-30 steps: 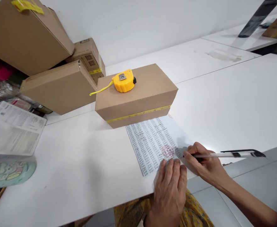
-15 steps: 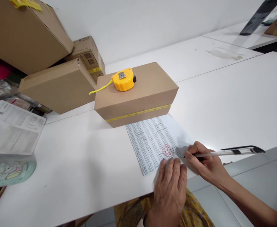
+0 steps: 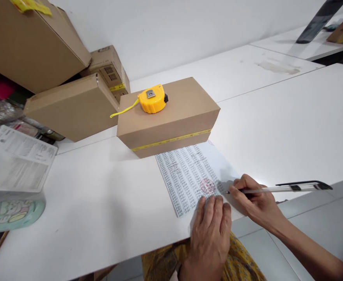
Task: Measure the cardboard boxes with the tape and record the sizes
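A sheet of paper (image 3: 185, 175) covered in columns of small dark handwriting lies on the white table, with a round red stamp (image 3: 208, 186) near its lower right. My left hand (image 3: 210, 230) rests flat on the paper's near edge, fingers stretched out. In my right hand (image 3: 253, 199) is a clear pen (image 3: 285, 188) with a black clip, pinched between thumb and fingers. Its tip is at the right part of the writing; whether it touches the paper I cannot tell. The paper's far edge runs under or against a cardboard box (image 3: 171, 134) with yellow tape.
On that box sits a yellow tape measure (image 3: 153, 98) with its strap hanging left. Several cardboard boxes (image 3: 68, 107) are stacked at the back left. Printed papers (image 3: 19, 156) and a pale green patterned container (image 3: 13, 212) stand at the left. A dark cylinder (image 3: 320, 21) is far right.
The pen's rear end has tipped slightly down and to the right, and its tip has shifted a little. My left hand and the paper look the same.
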Demonstrator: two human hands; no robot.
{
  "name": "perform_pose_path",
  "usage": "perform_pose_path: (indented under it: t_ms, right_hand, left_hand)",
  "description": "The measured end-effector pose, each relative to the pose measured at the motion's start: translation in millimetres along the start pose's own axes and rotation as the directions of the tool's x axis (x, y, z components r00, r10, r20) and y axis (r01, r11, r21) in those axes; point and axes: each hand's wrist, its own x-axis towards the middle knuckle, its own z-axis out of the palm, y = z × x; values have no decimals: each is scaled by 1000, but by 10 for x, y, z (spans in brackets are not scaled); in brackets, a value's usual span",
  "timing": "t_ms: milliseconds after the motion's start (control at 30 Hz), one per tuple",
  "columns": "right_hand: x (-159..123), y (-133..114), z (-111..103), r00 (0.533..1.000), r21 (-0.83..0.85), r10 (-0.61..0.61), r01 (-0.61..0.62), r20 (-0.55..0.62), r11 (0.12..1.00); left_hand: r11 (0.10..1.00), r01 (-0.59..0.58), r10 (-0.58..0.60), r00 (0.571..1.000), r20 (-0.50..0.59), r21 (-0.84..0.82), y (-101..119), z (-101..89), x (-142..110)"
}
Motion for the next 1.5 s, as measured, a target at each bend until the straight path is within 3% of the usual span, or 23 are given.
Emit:
perform_pose_path:
  t_ms: [500, 1067, 1200, 1500]
  right_hand:
    - [6, -11, 3, 999, 20, -23, 23, 25, 1000]
    - [7, -35, -61, 997, 69, 72, -69, -31, 995]
    - [69, -12, -94, 999, 126, 53, -54, 9, 991]
    - [41, -64, -34, 999, -44, -27, 28, 18, 999]
  left_hand:
    - [1000, 11, -11, 1000, 6, 10, 16, -4, -4]
    - [1000, 3, -3, 1000, 15, -2, 8, -28, 11]
    - [1000, 18, -18, 1000, 4, -5, 17, -21, 7]
    - [1000, 9, -9, 1000, 0, 7, 9, -12, 5]
